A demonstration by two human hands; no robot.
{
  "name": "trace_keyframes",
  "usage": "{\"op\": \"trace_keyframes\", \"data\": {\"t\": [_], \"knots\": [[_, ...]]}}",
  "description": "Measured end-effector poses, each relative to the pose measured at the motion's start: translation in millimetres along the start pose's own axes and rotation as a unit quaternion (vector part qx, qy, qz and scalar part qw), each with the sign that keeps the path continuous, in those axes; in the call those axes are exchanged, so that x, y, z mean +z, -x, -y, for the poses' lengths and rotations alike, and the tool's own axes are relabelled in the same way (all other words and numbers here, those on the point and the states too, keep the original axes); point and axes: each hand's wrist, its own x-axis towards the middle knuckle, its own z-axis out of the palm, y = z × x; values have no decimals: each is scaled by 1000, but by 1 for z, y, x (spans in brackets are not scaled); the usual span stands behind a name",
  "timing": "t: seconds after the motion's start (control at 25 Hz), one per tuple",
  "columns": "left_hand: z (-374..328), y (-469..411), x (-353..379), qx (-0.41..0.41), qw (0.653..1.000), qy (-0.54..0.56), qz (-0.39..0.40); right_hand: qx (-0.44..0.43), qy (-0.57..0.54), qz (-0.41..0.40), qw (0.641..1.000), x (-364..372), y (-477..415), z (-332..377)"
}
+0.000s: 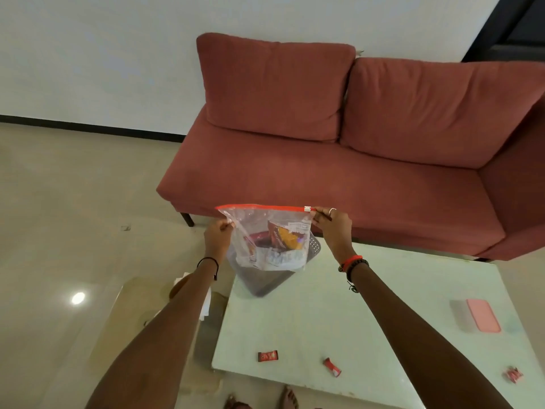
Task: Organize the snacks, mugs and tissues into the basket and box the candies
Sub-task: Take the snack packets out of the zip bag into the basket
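I hold up a clear zip bag (265,222) with a red seal strip, snack packets visible inside it. My left hand (217,235) pinches its left top corner. My right hand (333,224) pinches the right end by the white slider. The bag hangs over a dark grey basket (314,246) standing at the table's far left corner; the bag hides most of it. Three red wrapped candies lie near the front edge of the table: one candy (268,356), a second candy (332,366) and a third candy (513,374).
A pale glass table (368,314) carries a pink lid (483,315) lying beside a clear box (460,315) at the right. A red sofa (339,160) stands close behind the table. White papers (206,308) lie on a lower surface to the left. My bare feet show below.
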Motion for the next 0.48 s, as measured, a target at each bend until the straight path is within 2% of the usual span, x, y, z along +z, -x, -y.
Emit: {"op": "trace_keyframes", "data": {"t": [0.12, 0.2, 0.24, 0.32, 0.4, 0.48], "knots": [[-1, 3, 8, -58, 992, -64, 88, 23, -3, 17, 1000, -6, -2, -7], [-9, 7, 9, -64, 988, -92, 103, 31, 18, 48, 998, -9, -4, -11], [-15, 11, 9, -37, 991, -94, 93, 24, 40, 60, 997, -10, -4, -11], [-30, 20, 11, 91, 988, -96, 84, -9, 98, 70, 993, -12, -5, -10], [-52, 31, 19, 239, 957, -104, 123, -49, 153, 69, 985, -14, -4, -7], [-78, 41, 34, 325, 923, -137, 155, -84, 198, 68, 974, -16, -5, -3]]}}
